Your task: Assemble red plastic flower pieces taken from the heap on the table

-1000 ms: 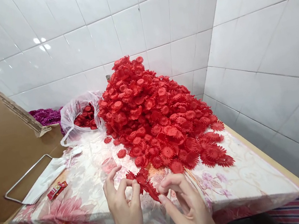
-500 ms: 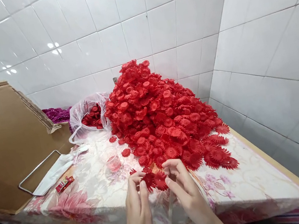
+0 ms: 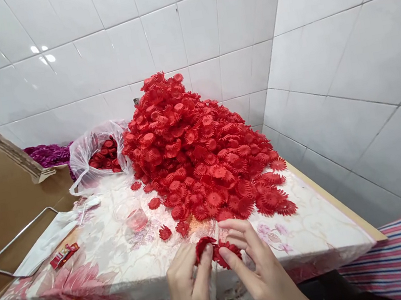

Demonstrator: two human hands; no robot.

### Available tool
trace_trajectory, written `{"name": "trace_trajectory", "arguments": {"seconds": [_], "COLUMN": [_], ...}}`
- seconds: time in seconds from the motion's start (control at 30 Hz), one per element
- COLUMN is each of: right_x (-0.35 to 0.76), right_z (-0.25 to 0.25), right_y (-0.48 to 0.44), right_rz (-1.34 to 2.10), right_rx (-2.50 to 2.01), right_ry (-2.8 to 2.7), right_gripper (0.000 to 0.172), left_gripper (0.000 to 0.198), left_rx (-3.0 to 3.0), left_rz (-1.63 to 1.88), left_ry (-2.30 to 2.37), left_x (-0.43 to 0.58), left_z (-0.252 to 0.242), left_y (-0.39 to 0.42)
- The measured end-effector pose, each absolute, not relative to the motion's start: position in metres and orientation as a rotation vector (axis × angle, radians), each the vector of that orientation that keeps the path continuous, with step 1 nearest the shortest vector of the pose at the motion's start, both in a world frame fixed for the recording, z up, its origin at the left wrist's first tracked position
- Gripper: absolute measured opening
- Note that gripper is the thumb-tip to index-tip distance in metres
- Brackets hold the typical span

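Note:
Near the table's front edge, my left hand (image 3: 192, 279) pinches a red fabric flower piece (image 3: 203, 246) between thumb and fingers. My right hand (image 3: 256, 263) grips another red flower piece (image 3: 228, 254) right beside it; the two pieces touch or overlap. Fingertips hide part of both. Two small red flowers, one of them the loose flower (image 3: 164, 233), lie on the cloth just beyond my left hand. Behind them rises a large heap of red flower pieces (image 3: 201, 155) with toothed edges.
A clear plastic cup (image 3: 131, 217) with pinkish contents stands left of the heap. Behind it are a plastic bag (image 3: 83, 162) of darker red pieces and a purple pile (image 3: 47, 155). A cardboard box (image 3: 9, 202), metal wire loop (image 3: 18, 236) and red wrapper (image 3: 64, 255) are at left. Tiled walls close off the back and right.
Both hands have drawn the flower pieces nearer the table's front edge, away from the heap. The pieces are now tilted and closer together. The camera view has turned slightly right.

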State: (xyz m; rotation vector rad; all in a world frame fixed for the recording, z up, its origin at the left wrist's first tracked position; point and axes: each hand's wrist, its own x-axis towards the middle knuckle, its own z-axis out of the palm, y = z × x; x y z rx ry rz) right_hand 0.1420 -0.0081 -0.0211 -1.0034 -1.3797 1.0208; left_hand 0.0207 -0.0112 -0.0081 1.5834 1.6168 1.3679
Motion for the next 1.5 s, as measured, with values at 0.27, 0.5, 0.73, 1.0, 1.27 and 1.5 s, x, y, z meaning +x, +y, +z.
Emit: {"name": "trace_trajectory", "arguments": {"seconds": [0.27, 0.5, 0.73, 1.0, 1.27, 1.5], "right_x": [0.175, 0.152, 0.153, 0.143, 0.154, 0.159], "right_z": [-0.026, -0.020, -0.028, -0.016, -0.011, -0.015], "right_y": [-0.001, 0.010, 0.014, 0.020, 0.015, 0.022], "right_rz": [0.854, 1.331, 1.202, 1.338, 1.362, 0.863], "right_rx": [-1.200, -1.016, -1.013, -0.924, -0.971, -1.244], "right_ry": [-1.175, -0.940, -0.947, -1.078, -1.351, -1.548], "right_gripper": [0.026, 0.032, 0.026, 0.028, 0.027, 0.030], "left_gripper": [0.027, 0.042, 0.037, 0.021, 0.011, 0.025], "left_rx": [1.302, 1.258, 1.443, 1.764, 1.675, 1.136], "left_rz": [0.739, 0.180, 0.908, 1.106, 1.311, 1.784], "left_ry": [2.567, 2.723, 2.748, 1.362, 1.392, 1.845], "left_x": [-0.056, -0.059, -0.070, 0.006, 0.015, -0.023], "left_z": [0.012, 0.018, 0.010, 0.006, -0.003, -0.007], "left_y": [0.006, 0.018, 0.007, 0.005, 0.015, 0.034]}}
